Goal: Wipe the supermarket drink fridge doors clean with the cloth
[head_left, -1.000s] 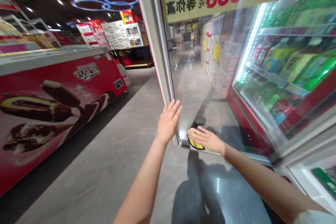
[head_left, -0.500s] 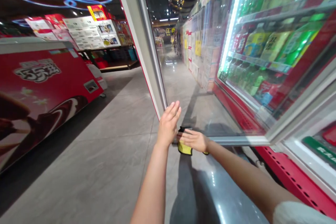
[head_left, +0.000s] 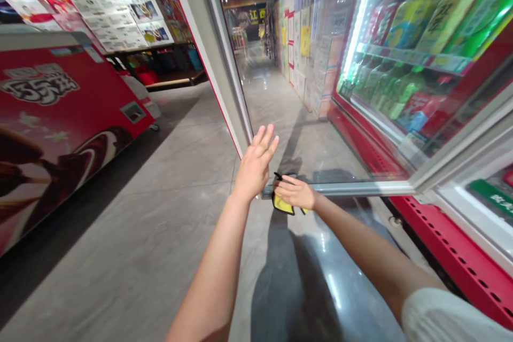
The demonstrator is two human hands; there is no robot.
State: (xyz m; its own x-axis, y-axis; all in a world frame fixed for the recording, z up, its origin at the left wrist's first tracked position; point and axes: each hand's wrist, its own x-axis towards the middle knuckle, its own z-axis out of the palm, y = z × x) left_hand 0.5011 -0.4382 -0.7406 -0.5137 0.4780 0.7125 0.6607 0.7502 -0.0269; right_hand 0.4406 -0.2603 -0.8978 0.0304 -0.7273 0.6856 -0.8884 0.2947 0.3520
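Head view is looking down at a gray, smooth shop floor [head_left: 140,214] with a bit of shine and a dark shadow [head_left: 276,283] spread across it, in a store with a dark ceiling up top. A swung-open glass door [head_left: 308,152] fills the middle, and you can see a long aisle through it.

Off to the left there's a red chest freezer [head_left: 106,91] with ice cream pictures on it, and behind that white boxes [head_left: 106,21] piled on a low stand. Bottles [head_left: 406,91] in green, yellow and red show in the glass on the right, next to a bright light strip. The door pretty much stands between the hands and that aisle.

Yellow cloth [head_left: 282,204], soft looking with black edging, is at the door's bottom edge near the free corner. Right hand [head_left: 295,192] lies over it, fingers straight, hiding a good part; can't tell what the thumb's doing. Left hand [head_left: 253,168] is by the pale, straight-edged door frame [head_left: 219,53], fingers stretched and slightly spread, holding nothing. White sleeve [head_left: 444,312] on the right arm looks like wrinkled fabric.
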